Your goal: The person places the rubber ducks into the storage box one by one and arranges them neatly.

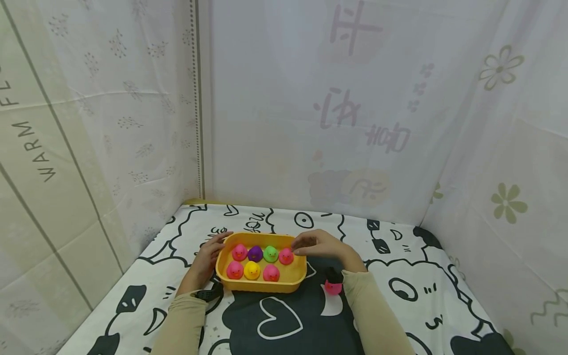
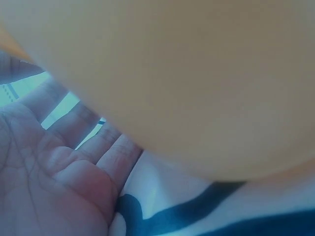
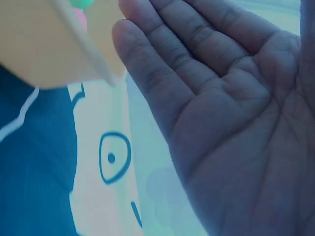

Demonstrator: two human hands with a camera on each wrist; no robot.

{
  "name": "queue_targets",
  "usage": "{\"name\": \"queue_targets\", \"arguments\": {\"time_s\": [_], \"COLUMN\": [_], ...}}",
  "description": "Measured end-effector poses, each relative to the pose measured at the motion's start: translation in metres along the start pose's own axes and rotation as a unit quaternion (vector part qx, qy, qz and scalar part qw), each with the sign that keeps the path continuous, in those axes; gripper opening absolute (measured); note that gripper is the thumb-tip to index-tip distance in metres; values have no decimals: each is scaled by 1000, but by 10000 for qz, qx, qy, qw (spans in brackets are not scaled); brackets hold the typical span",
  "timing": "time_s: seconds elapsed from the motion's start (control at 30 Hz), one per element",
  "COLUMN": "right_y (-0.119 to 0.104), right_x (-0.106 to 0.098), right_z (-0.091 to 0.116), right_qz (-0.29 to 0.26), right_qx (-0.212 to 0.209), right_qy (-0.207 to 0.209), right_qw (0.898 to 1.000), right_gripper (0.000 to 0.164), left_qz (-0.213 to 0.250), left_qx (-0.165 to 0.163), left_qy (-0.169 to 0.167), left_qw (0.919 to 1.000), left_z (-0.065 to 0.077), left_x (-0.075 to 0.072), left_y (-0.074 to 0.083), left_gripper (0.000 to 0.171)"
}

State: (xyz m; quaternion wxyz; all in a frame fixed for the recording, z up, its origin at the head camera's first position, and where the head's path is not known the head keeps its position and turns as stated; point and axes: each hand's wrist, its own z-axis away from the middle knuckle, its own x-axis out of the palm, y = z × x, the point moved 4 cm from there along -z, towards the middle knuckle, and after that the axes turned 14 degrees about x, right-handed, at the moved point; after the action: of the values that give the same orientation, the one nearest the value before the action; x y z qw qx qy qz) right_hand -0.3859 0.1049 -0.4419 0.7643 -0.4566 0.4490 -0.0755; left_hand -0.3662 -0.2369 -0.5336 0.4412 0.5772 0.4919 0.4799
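Observation:
A yellow tray (image 1: 279, 286) stands on the patterned cloth, with several small rubber ducks inside in two rows. Among them are a purple duck (image 1: 255, 254), a green duck (image 1: 270, 254), a yellow duck (image 1: 252, 270) and several pink ones. My left hand (image 1: 207, 259) rests against the tray's left end, its fingers fairly straight along the outer wall in the left wrist view. Over the right rim reaches my right hand (image 1: 324, 246), fingertips close beside a pink duck (image 1: 286, 256); whether they touch it cannot be told. The right palm looks bare in its wrist view.
Outside the tray, by my right forearm, sits another pink duck (image 1: 333, 287) with something black on top. A black-and-white cartoon cloth (image 1: 279, 320) covers the table. Pale printed curtains (image 1: 310, 123) hang at the back and both sides.

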Motion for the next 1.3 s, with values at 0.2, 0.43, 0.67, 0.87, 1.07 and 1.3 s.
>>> {"name": "queue_targets", "arguments": {"time_s": [0.2, 0.43, 0.67, 0.87, 1.07, 1.3], "right_y": [20, 43, 64, 77, 85, 94], "right_x": [-8, -8, -3, -4, -3, -1], "right_z": [24, 47, 61, 66, 69, 71], "right_qz": [-353, -606, -605, -678, -808, -965], "right_qx": [8, 246, 346, 242, 301, 399], "right_qy": [300, 558, 748, 778, 569, 540], "right_qw": [9989, 9963, 9948, 9944, 9947, 9931], "right_gripper": [35, 28, 25, 27, 30, 28], "left_qz": [69, 89, 35, 26, -17, 36], "left_qx": [2, -22, -68, -36, -58, 81], "left_qy": [-24, -13, 61, 15, 31, -33], "left_qw": [10000, 10000, 10000, 10000, 10000, 10000], "left_z": [-1, 1, 1, 0, 0, 0], "left_x": [0, 1, 2, 3, 2, 1], "left_y": [1, 2, 1, 3, 2, -2], "left_gripper": [54, 54, 53, 54, 54, 51]}}
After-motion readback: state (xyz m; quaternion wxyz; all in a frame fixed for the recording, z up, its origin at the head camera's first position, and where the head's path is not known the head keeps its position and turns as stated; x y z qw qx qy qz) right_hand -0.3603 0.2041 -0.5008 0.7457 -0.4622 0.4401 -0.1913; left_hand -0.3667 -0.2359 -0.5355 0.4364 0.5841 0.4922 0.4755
